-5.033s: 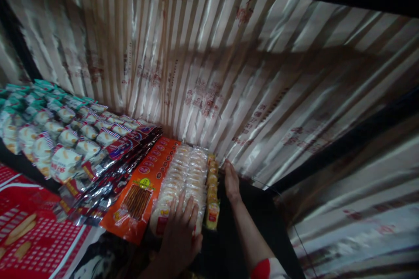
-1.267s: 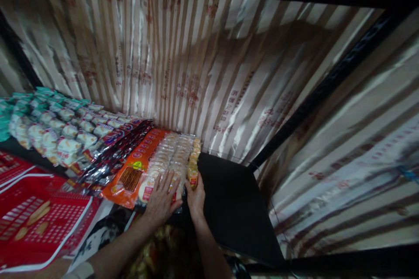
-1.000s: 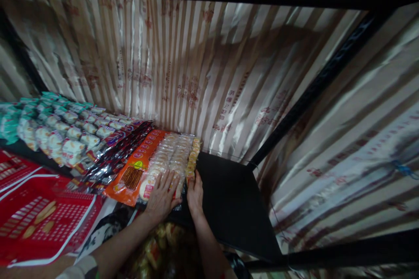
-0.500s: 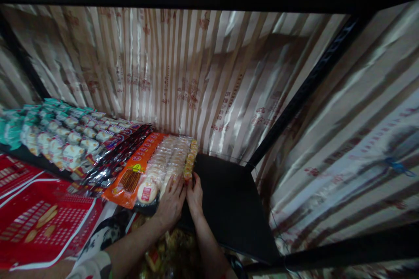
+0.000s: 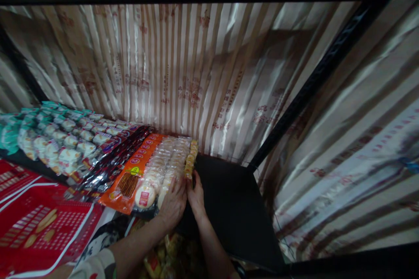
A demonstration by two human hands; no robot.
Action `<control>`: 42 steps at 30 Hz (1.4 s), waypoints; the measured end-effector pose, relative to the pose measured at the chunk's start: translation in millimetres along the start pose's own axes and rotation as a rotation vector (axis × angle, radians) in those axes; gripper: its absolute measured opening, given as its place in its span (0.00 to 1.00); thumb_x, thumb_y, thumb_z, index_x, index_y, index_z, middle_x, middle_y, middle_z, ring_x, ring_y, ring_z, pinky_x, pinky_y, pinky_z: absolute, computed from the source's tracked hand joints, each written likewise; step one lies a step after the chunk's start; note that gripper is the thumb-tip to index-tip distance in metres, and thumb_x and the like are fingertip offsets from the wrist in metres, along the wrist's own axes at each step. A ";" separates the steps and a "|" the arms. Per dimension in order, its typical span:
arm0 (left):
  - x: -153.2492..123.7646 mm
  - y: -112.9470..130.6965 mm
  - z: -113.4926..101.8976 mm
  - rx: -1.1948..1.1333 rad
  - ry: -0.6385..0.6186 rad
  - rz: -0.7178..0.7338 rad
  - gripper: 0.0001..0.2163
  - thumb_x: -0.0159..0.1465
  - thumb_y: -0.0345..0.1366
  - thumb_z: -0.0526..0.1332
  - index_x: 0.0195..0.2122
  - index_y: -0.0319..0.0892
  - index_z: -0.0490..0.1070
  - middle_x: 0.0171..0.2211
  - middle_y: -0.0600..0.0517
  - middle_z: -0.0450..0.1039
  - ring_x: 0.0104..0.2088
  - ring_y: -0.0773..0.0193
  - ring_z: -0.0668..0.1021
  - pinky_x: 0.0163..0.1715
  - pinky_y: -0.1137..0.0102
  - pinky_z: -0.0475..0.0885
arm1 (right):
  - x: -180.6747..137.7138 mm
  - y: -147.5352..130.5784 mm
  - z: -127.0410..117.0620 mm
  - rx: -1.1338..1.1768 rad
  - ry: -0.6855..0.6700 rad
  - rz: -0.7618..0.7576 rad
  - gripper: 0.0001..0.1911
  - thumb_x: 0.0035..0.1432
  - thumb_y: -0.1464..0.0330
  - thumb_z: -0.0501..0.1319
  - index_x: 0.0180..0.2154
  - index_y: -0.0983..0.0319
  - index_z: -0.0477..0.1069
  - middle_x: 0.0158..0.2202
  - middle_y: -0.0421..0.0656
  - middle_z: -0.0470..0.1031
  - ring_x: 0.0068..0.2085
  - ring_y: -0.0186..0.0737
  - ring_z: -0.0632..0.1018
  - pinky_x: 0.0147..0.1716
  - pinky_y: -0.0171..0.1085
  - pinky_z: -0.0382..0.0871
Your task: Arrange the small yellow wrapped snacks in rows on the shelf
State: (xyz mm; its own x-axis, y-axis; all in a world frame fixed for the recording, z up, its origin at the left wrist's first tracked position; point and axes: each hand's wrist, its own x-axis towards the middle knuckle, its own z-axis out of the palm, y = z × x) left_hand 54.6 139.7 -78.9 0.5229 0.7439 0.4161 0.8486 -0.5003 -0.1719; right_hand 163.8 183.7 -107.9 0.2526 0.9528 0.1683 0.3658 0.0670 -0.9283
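My left hand (image 5: 174, 204) lies with stretched fingers over the front end of the rows of round, clear-wrapped cakes (image 5: 145, 196). Just right of it, my right hand (image 5: 196, 195) closes round the near end of a narrow row of small yellow snack packets (image 5: 190, 161). This row stands against the right side of the cakes, its lowest part hidden by my fingers. Left of the cakes is an orange snack bag (image 5: 122, 187) with brown sticks pictured on it.
The black shelf board (image 5: 229, 209) extends right to a dark metal post (image 5: 304, 87). Dark shiny packs (image 5: 121, 152) and white-and-teal packets (image 5: 68, 139) fill the left. Red baskets (image 5: 73, 218) stand lower left; yellowish packets (image 5: 166, 253) lie below. Striped sheeting (image 5: 183, 65) hangs behind.
The view has shifted slightly. Both hands stay at the front ends of the cakes and yellow packets, with the left hand slightly lower.
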 end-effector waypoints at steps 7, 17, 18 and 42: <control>1.9 -0.5 4.7 0.008 0.005 -0.006 0.24 0.62 0.28 0.46 0.60 0.34 0.52 0.56 0.41 0.62 0.60 0.53 0.59 0.59 0.52 0.50 | 4.2 4.3 5.6 0.093 0.061 -0.085 0.29 0.55 0.57 0.52 0.55 0.65 0.60 0.53 0.52 0.69 0.52 0.45 0.71 0.52 0.45 0.63; 4.5 -0.7 0.5 -0.116 -0.012 -0.038 0.27 0.58 0.30 0.51 0.60 0.32 0.53 0.57 0.40 0.61 0.62 0.51 0.54 0.60 0.52 0.46 | 7.3 -2.5 -0.6 0.009 0.075 -0.009 0.30 0.53 0.54 0.53 0.52 0.67 0.64 0.52 0.55 0.67 0.53 0.48 0.69 0.54 0.46 0.60; 5.1 -1.0 -0.4 -0.139 -0.002 -0.048 0.27 0.58 0.30 0.51 0.60 0.33 0.54 0.57 0.40 0.61 0.61 0.51 0.54 0.60 0.52 0.46 | 6.2 -3.5 -1.1 -0.002 0.069 -0.010 0.30 0.53 0.54 0.53 0.52 0.67 0.63 0.52 0.55 0.67 0.53 0.48 0.68 0.54 0.47 0.60; -66.1 -20.0 -19.4 -0.130 -0.059 0.028 0.14 0.64 0.33 0.52 0.51 0.44 0.65 0.57 0.48 0.63 0.58 0.56 0.63 0.53 0.61 0.63 | -28.8 5.0 -14.5 -0.353 0.016 -0.206 0.24 0.58 0.58 0.48 0.49 0.65 0.67 0.47 0.51 0.72 0.48 0.47 0.70 0.49 0.44 0.62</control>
State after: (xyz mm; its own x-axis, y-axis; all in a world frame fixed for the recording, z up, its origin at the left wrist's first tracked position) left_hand 1.4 92.0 -85.7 0.5531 0.7520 0.3587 0.8182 -0.5714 -0.0638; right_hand 171.3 152.3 -112.6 0.1542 0.9252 0.3466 0.6946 0.1480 -0.7041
